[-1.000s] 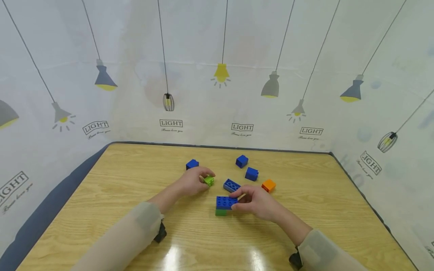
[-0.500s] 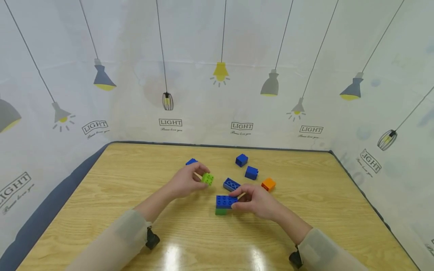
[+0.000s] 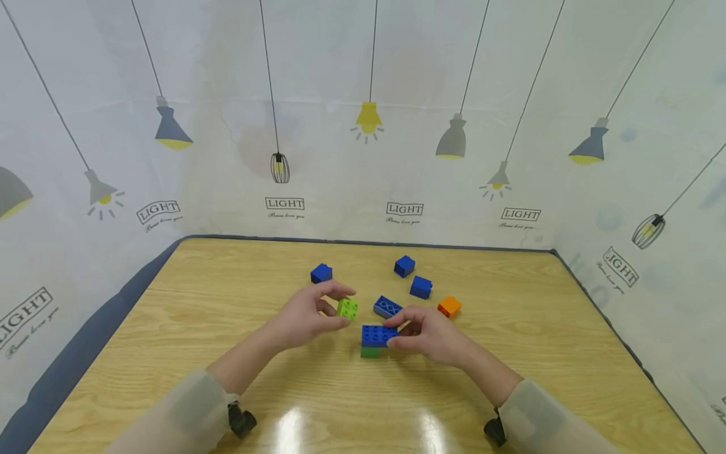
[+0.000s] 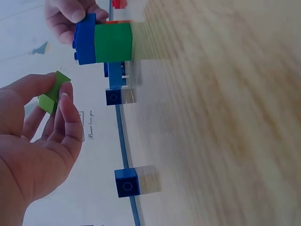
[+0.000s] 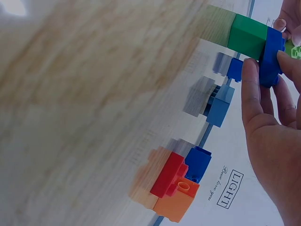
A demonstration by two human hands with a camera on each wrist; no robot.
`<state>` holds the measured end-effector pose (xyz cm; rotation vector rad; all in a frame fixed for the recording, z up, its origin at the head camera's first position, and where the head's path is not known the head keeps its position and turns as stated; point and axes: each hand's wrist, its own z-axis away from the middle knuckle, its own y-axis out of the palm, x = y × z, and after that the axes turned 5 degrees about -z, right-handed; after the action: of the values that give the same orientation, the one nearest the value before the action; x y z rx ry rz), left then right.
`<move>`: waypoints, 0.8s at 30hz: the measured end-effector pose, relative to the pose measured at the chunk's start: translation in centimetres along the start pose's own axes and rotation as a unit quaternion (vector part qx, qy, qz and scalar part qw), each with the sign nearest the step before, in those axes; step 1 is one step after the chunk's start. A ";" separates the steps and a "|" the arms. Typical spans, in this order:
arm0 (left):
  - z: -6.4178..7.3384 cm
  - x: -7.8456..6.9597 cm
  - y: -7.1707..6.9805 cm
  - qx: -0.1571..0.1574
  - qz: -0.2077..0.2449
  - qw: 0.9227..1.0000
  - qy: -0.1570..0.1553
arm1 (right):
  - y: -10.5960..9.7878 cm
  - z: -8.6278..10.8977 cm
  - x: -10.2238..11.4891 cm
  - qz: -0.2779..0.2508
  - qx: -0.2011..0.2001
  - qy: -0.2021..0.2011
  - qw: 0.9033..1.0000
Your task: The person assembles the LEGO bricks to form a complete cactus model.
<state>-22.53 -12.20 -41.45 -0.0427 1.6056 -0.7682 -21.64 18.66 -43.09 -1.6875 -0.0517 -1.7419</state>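
The left hand pinches a light green brick in the air, around ten o'clock from the studded blue brick. The right hand grips that studded one by its three o'clock end; its nine o'clock end sits on a green block. An orange brick lies at two o'clock.

Upper brick on lower brick, loose bricks behind
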 end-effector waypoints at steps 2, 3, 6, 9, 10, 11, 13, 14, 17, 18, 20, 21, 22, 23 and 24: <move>0.3 0.0 0.2 0.006 -0.006 1.000 0.004 | 0.0 0.0 0.0 0.000 0.000 -0.002 1.000; 0.3 0.0 0.3 0.007 -0.008 1.000 0.005 | 0.0 0.0 0.0 0.001 0.000 -0.003 1.000; 0.5 0.0 0.5 0.011 0.007 1.000 0.005 | 0.0 0.1 0.1 0.001 0.002 -0.005 1.000; 0.6 0.1 0.7 0.016 0.041 0.999 0.004 | 0.0 0.1 0.1 0.001 0.003 -0.007 1.000; 0.7 0.1 0.8 0.018 0.052 0.998 0.004 | 0.0 0.1 0.1 0.000 0.004 -0.007 1.000; 0.7 0.1 0.9 0.019 0.059 0.998 0.006 | 0.0 0.1 0.1 -0.001 0.004 -0.007 1.000; 0.7 0.0 1.0 0.017 0.064 0.998 0.012 | 0.0 0.1 0.1 -0.002 0.004 -0.007 1.000; 0.6 0.0 1.1 0.015 0.064 0.998 0.013 | 0.0 0.1 0.1 -0.003 0.004 -0.007 1.000; 0.5 0.1 1.5 0.005 0.055 0.998 0.016 | 0.0 0.0 0.1 -0.006 0.006 -0.003 1.000; 0.4 0.1 1.7 0.003 0.053 0.999 0.015 | 0.0 0.0 0.1 -0.008 0.006 -0.002 1.000; 0.4 0.1 2.1 -0.001 0.042 0.999 0.012 | 0.0 0.0 0.1 -0.009 0.007 0.000 1.000; 0.3 0.1 2.2 -0.003 0.035 0.999 0.012 | 0.0 0.0 0.1 -0.010 0.007 0.001 1.000; 0.3 0.1 2.4 -0.003 0.029 1.000 0.013 | 0.0 0.0 0.1 -0.010 0.007 0.002 1.000; 0.3 0.0 2.5 -0.004 0.023 1.000 0.012 | 0.0 0.0 0.1 -0.011 0.008 0.002 1.000; 0.3 -0.1 2.7 -0.006 0.018 1.000 0.011 | 0.0 0.0 0.2 -0.011 0.008 0.001 1.000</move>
<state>-21.18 -10.25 -42.71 -0.0128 1.6271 -0.7336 -21.63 18.58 -42.94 -1.6802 -0.0823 -1.7544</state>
